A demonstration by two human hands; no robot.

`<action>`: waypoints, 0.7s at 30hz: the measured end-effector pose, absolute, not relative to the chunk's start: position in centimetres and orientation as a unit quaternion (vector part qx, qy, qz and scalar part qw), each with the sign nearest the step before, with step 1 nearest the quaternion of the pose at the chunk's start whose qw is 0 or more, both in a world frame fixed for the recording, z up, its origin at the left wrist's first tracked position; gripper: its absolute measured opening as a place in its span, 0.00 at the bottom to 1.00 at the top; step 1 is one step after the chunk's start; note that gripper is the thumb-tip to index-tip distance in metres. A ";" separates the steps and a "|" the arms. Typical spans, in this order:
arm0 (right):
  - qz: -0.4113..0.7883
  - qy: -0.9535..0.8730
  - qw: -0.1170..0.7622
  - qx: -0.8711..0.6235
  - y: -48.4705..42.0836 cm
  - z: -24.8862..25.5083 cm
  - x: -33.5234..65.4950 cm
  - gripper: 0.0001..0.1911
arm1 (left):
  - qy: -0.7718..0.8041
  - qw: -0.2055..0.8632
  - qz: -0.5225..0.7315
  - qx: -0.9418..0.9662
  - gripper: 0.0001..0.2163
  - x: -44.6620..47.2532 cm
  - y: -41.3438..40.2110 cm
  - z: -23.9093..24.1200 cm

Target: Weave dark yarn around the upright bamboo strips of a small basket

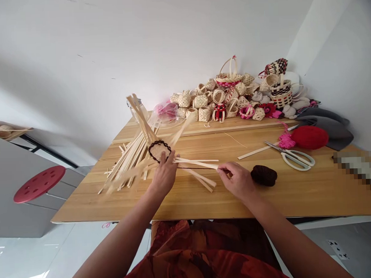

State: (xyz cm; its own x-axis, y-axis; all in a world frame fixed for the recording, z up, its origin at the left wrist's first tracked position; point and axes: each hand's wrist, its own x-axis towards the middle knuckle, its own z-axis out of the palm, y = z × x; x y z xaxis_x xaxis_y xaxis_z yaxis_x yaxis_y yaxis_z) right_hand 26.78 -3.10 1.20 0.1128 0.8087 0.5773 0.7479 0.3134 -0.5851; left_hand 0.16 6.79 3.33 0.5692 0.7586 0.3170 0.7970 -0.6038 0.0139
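Observation:
A small, partly woven basket of pale bamboo strips is held above the table in the head view, with dark yarn twined in a ring around its round base. Loose strips fan out from it, some blurred by motion. My left hand grips the basket's near right edge, thumb on the base and the other fingers partly hidden. To the right, my right hand is closed in a pinch where a thin dark strand of yarn ends, beside a strip's tip. A dark brown yarn ball lies just right of that hand.
Loose bamboo strips lie left on the wooden table. Scissors, a red yarn ball and pink yarn lie right. Small woven baskets are piled along the wall. A red stool stands left.

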 end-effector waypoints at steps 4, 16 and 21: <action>0.141 -0.569 0.479 -0.653 -2.0 1.1 28.5 0.10 | -0.350 -0.039 -0.202 -0.914 0.23 -0.5 6.3 2.6; 0.160 -0.465 0.498 -0.714 -1.3 0.2 29.9 0.16 | -0.324 -0.259 -0.295 -0.861 0.16 -1.2 4.5 2.8; 0.162 -0.473 0.498 -0.709 -1.3 0.1 30.1 0.16 | -0.350 -0.363 -0.356 -0.787 0.12 -0.3 4.4 3.7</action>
